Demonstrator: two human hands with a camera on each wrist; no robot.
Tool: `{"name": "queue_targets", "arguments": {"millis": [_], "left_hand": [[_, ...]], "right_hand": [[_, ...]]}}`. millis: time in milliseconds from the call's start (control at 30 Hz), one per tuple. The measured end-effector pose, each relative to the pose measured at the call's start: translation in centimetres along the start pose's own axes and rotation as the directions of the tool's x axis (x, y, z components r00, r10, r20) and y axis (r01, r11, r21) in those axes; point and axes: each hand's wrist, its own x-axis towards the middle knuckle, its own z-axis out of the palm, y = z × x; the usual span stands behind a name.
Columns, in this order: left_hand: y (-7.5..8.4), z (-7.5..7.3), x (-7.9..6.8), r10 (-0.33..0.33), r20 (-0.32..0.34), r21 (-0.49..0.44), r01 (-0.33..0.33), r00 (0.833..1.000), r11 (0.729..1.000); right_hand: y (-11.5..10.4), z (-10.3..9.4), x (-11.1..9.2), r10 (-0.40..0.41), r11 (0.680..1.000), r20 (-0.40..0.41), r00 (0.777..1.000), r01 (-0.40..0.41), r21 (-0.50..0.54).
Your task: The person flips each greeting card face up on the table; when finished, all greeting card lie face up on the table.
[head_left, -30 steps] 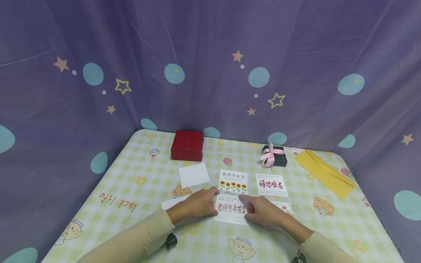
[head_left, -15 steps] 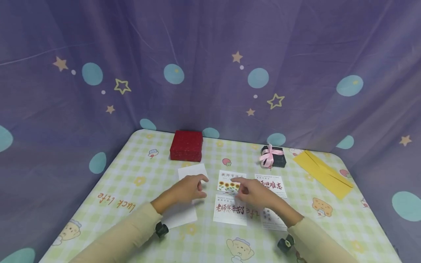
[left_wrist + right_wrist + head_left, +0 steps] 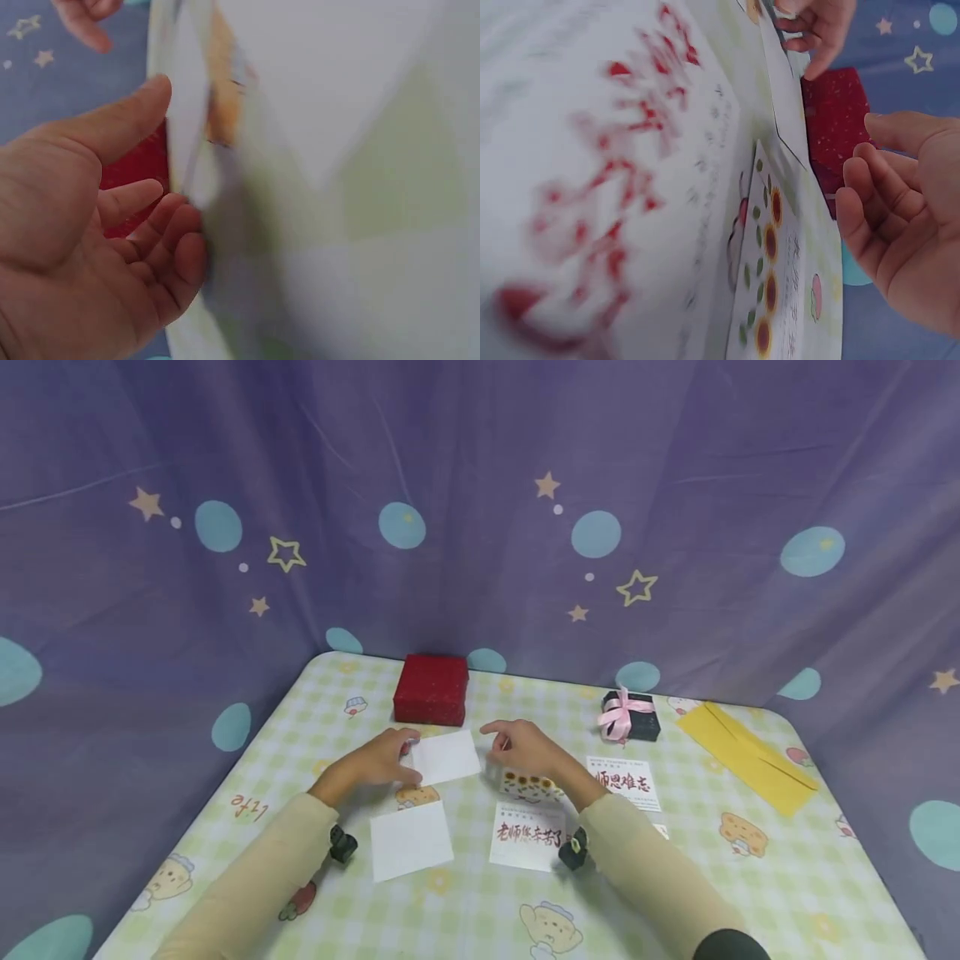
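Note:
A blank white card (image 3: 446, 757) lies on the tablecloth in front of the red box (image 3: 431, 690). At its left edge is my left hand (image 3: 377, 758), thumb and forefinger spread apart and the other fingers loosely bent. My right hand (image 3: 525, 748) hovers off the card's right edge, forefinger pointing left, with nothing in its grasp. Beneath the right hand, a sunflower card (image 3: 528, 786) is partly covered. A card with red lettering (image 3: 528, 837) lies nearer the body. In the right wrist view, the right hand (image 3: 911, 217) has loosely curled fingers over the sunflower card (image 3: 772, 255).
A second blank card (image 3: 411, 841) lies front left. Another red-lettered card (image 3: 624, 782) is on the right, and one more is mostly hidden under the right sleeve. Farther back are a black box with pink ribbon (image 3: 630, 716) and a yellow envelope (image 3: 747, 757).
Both hands have lifted from the red-lettered card in the middle and moved away from the body and leftward, to either side of the far blank card. The cards stay in place.

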Motion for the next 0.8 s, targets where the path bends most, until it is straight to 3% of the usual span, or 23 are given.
{"name": "queue_targets", "arguments": {"millis": [267, 500, 800], "left_hand": [[-0.9, 0.8, 0.5, -0.041, 0.025, -0.005, 0.041, 0.999, 0.999], [-0.9, 1.0, 0.5, -0.084, -0.005, 0.049, 0.084, 0.996, 0.995], [-0.3, 1.1, 0.8, -0.170, -0.044, 0.069, 0.173, 0.984, 0.983]], "right_hand": [[0.9, 0.6, 3.0, 0.121, 0.993, 0.035, 0.992, -0.120, -0.012], [1.1, 1.4, 4.0, 0.170, 0.982, 0.061, 0.984, -0.164, -0.092], [0.6, 2.2, 4.4, 0.239, 0.971, 0.079, 0.968, -0.235, -0.046]]}}
